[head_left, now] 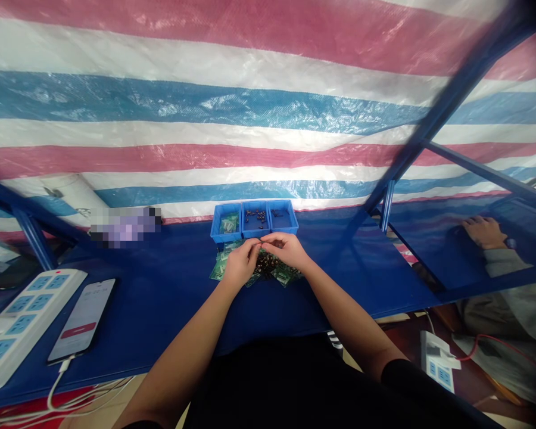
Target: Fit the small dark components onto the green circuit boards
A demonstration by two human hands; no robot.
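My left hand (242, 261) and my right hand (286, 249) meet fingertip to fingertip over the blue table, both pinched closed. Between them is a small dark piece, too tiny and too covered by the fingers to name. Just below lies a pile of small dark and brassy metal parts (266, 265). Green-printed clear packets (220, 266) spread to the left of the pile, and more packets (284, 274) lie under my right hand. Behind my hands stand three joined blue bins: the left bin (214, 229) holds green packets, the middle bin (255, 233) and right bin (290, 227) hold small dark parts.
At left on the table (161, 310) are a white power strip (40, 322) and a phone (84, 319) with a charging cable. A blue metal frame post (411, 155) rises at right. Beyond it another person's hand (485, 232) rests on a table. Striped sheeting hangs behind.
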